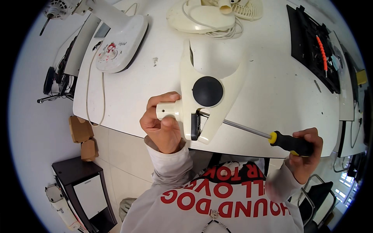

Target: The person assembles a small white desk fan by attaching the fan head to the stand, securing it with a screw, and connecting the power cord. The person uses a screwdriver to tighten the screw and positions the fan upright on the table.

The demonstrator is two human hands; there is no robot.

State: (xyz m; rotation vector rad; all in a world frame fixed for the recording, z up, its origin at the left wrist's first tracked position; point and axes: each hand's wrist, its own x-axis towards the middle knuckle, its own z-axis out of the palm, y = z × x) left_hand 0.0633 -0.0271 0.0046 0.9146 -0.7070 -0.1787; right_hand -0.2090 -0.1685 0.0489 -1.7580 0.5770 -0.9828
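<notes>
My left hand [163, 130] grips the short tube end of a cream plastic forked part [229, 89], holding it up over the table's near edge. A round black knob [208, 91] sits on the part's face, and a black piece [194, 126] stands along the slot at its near end. The fingers of my right hand [310, 149] are wrapped round the black and yellow handle of a screwdriver [248, 129]. Its metal shaft points left, passing behind the part's near prong and showing again inside the slot. What its tip touches cannot be made out.
A white fan base [124, 48] with its cord stands at the table's [155, 81] left. Another cream base [200, 21] with coiled cable lies at the far side. An open black tool case [311, 50] rests at the right. A dark cabinet [79, 167] and cardboard boxes [81, 129] are below left.
</notes>
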